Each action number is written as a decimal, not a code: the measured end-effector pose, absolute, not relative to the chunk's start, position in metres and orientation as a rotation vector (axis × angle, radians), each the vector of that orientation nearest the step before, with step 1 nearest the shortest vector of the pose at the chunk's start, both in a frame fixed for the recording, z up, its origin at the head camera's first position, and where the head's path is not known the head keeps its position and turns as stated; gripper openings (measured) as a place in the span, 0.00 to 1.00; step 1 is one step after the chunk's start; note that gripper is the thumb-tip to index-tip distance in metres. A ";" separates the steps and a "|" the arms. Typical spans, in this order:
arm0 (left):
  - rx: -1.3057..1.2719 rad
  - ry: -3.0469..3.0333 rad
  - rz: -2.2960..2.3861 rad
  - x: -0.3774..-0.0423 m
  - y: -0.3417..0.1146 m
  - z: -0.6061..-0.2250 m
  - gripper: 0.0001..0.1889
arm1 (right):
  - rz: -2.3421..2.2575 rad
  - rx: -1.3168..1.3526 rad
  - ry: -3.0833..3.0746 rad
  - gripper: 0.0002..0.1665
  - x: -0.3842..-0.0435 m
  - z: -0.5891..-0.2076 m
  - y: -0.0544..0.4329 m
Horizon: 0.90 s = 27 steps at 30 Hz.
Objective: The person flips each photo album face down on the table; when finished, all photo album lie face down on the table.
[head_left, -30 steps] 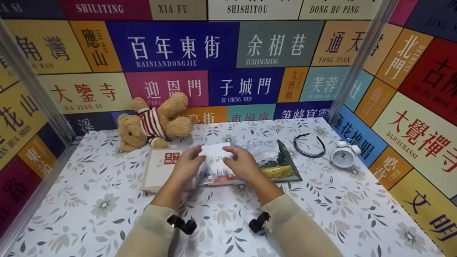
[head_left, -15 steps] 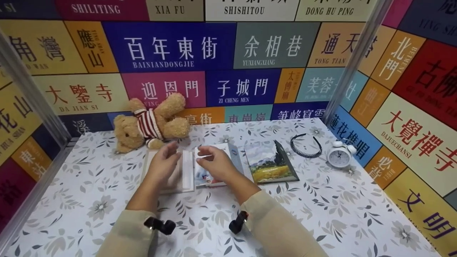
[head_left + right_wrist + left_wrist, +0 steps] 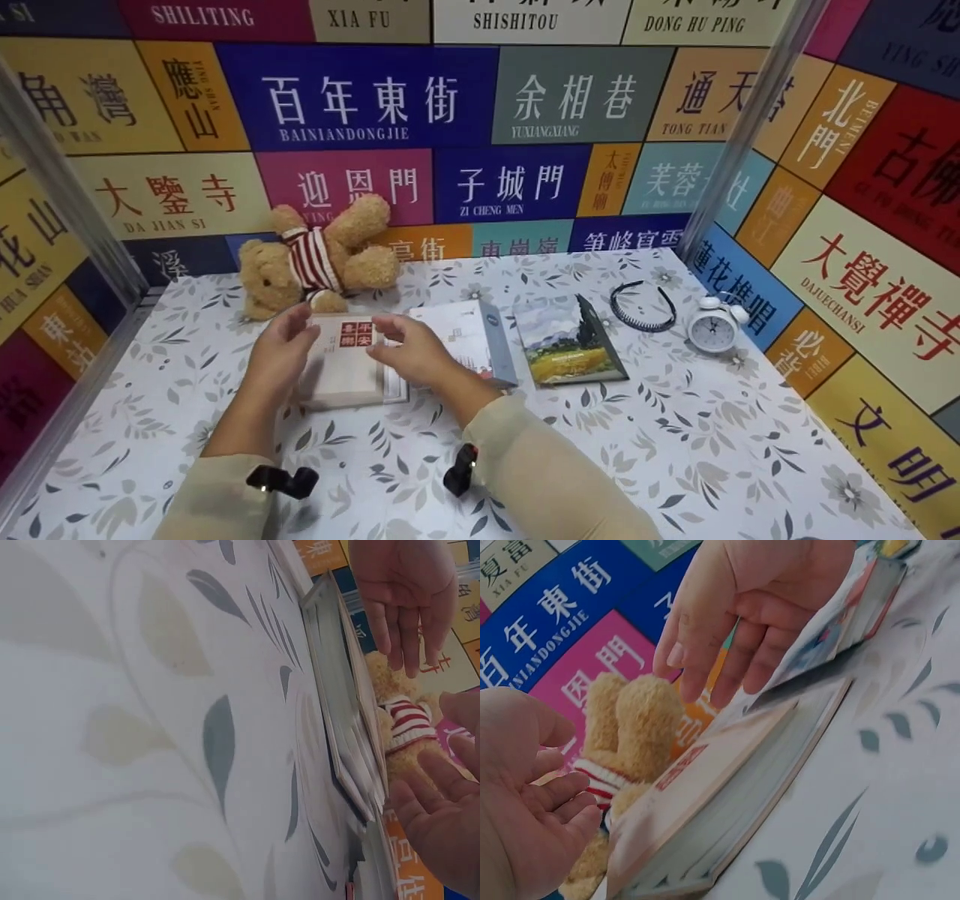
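Observation:
A thick beige book (image 3: pixel 341 371) with a red square print on its cover lies flat on the patterned tabletop. Beside its left edge is my left hand (image 3: pixel 279 358), fingers loosely bent and holding nothing. Over the book's right side hovers my right hand (image 3: pixel 414 351), relaxed and likewise holding nothing. In the left wrist view a gap shows between the right hand (image 3: pixel 750 607) and the book's cover. Partly behind my right hand lies a white illustrated book (image 3: pixel 461 330) with a blue-grey spine strip. To its right is a book with a landscape painting cover (image 3: pixel 566 345).
A teddy bear (image 3: pixel 322 259) in a striped shirt lies behind the beige book, against the printed wall. A black toothed headband (image 3: pixel 641 324) and a white alarm clock (image 3: pixel 712 330) stand at the right back. Walls with lettering enclose the table's back and sides.
Both hands have moved left, from the white illustrated book to the beige book. The raised cover seen half a second ago now lies flat, and the beige book's front is showing.

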<state>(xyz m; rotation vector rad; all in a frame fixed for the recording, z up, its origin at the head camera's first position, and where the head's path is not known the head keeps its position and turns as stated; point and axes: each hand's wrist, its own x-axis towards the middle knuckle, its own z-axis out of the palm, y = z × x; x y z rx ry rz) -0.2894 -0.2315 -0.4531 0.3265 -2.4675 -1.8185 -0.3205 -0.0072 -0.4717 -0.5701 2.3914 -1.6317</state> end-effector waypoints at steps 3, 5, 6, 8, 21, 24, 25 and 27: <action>0.354 -2.566 -1.783 -0.291 -0.239 -0.457 0.37 | -1.549 -0.552 2.453 0.34 -0.322 -0.472 -0.011; 0.370 -2.644 -1.792 -0.292 -0.240 -0.461 0.40 | -1.483 -0.541 2.503 0.35 -0.322 -0.473 -0.013; 0.366 -2.681 -1.801 -0.293 -0.240 -0.463 0.41 | -1.453 -0.533 2.518 0.36 -0.322 -0.474 -0.014; 0.376 -2.742 -1.806 -0.294 -0.240 -0.467 0.42 | -1.404 -0.529 2.533 0.37 -0.322 -0.475 -0.016; 0.474 -2.704 -1.878 -0.294 -0.260 -0.470 0.42 | -1.181 -0.653 2.549 0.42 -0.313 -0.473 -0.033; 0.447 -2.688 -1.888 -0.294 -0.268 -0.468 0.43 | -1.196 -0.692 2.530 0.42 -0.311 -0.472 -0.038; 0.436 -2.687 -1.883 -0.294 -0.270 -0.468 0.43 | -1.199 -0.698 2.525 0.42 -0.310 -0.472 -0.039; 0.418 -2.663 -1.910 -0.294 -0.271 -0.468 0.42 | -1.203 -0.692 2.522 0.42 -0.310 -0.472 -0.040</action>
